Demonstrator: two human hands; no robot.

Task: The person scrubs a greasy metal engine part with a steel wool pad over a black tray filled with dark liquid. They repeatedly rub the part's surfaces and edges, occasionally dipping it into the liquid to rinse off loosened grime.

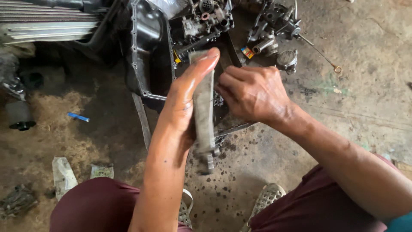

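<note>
One long grey metal part (204,107), gear-toothed at its lower end, stands nearly upright in front of the black oil pan (148,51), and both hands are on it. The left hand (186,92) lies flat along the part's left side, fingers stretched straight, palm pressed to the metal and propping it rather than gripping it. The right hand (253,92) is curled, fingers bent in against the part's right edge; what the fingertips pinch cannot be made out. Just right of the pan lie two clusters of greasy engine pieces (206,21) (274,23), with one thin dipstick (322,56) running off beyond them. Left of the pan, one small blue strip (78,117) lies on the dirt floor. Below it, well toward the person, two sandals (266,197) show between maroon-clad knees.
</note>
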